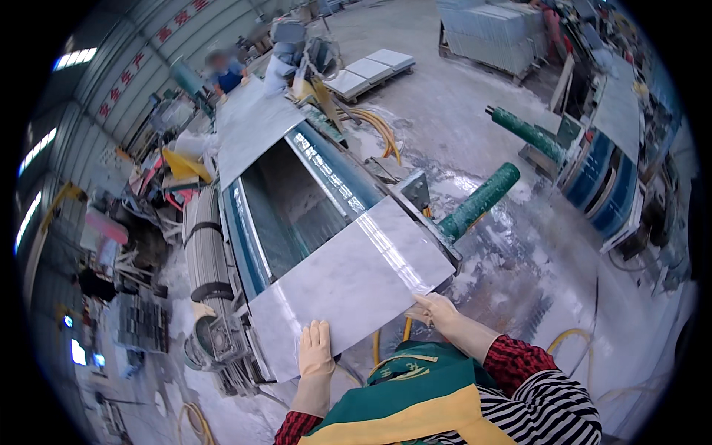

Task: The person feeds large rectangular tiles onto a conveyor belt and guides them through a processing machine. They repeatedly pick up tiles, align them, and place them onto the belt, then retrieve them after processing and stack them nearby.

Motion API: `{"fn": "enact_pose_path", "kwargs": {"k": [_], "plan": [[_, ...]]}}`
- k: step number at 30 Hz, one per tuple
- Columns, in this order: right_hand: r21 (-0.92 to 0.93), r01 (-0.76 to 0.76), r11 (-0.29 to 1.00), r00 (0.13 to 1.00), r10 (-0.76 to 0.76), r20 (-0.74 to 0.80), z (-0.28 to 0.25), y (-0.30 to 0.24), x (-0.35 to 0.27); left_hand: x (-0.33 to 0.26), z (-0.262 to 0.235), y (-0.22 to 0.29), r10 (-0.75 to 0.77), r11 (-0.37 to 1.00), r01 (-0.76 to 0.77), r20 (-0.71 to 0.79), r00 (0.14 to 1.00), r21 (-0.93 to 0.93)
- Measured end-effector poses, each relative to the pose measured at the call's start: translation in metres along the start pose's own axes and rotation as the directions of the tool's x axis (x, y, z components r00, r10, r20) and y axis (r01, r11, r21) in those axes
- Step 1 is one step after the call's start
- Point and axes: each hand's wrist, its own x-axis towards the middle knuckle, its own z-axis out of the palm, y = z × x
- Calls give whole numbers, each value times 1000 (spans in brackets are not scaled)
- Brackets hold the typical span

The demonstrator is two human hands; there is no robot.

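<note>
A white, grey-veined stone slab (356, 274) lies across the near end of a long machine with blue side rails (248, 241). My left hand (317, 350), in a cream rubber glove, rests on the slab's near edge with its fingers stretched flat on top. Farther right, my right hand (439, 311), gloved alike, grips the same edge near the corner; some of its fingers are hidden. Between the rails is an open gap (293, 200) with a grey surface down inside. Another pale slab (256, 122) covers the machine's far end.
A green cylinder (480, 200) juts from the machine's right side; a ribbed grey roll (202, 237) runs along its left. A person (225, 74) stands beyond the far end. Stacked slabs (486, 33) and yellow hoses (382, 130) are on the wet floor. Another machine (604, 174) stands right.
</note>
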Motion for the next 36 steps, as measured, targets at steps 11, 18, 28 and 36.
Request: {"fn": "enact_pose_path", "kwargs": {"k": [11, 18, 28, 36], "plan": [[-58, 192, 980, 938, -166, 304, 88, -68, -29, 34, -124, -61, 100, 984, -46, 318, 943, -172], [-247, 305, 920, 923, -221, 315, 103, -85, -38, 63, -162, -59, -200, 979, 172, 605, 771, 105], [-191, 340, 921, 871, -233, 432, 103, -95, -36, 76, -177, -59, -261, 965, 183, 664, 701, 186], [-216, 335, 917, 850, -195, 490, 112, -113, -36, 75, -186, -100, -185, 983, 128, 691, 698, 134]]}}
